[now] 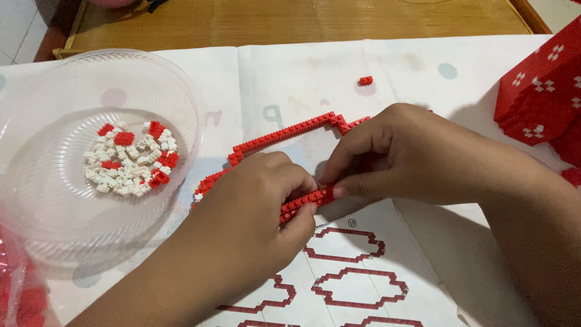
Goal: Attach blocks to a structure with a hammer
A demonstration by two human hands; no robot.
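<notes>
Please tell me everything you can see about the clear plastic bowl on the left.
The clear plastic bowl is round, wide and shallow, with ribbed see-through walls. It stands upright on the white printed sheet, left of both hands, and neither hand touches it. A small heap of tiny white and red bricks lies at its bottom. Its left edge runs out of view.

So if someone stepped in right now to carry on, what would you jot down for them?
Left hand and right hand: both pinch the near edge of the red brick outline, thumbs and fingertips meeting on it.
Outline lies flat on the instruction sheet, above printed outline shapes; much of it is hidden by the hands.
Clear bowl to the left holds loose white and red bricks.
One stray red brick lies beyond the outline.
Built red block stands far right.
</notes>
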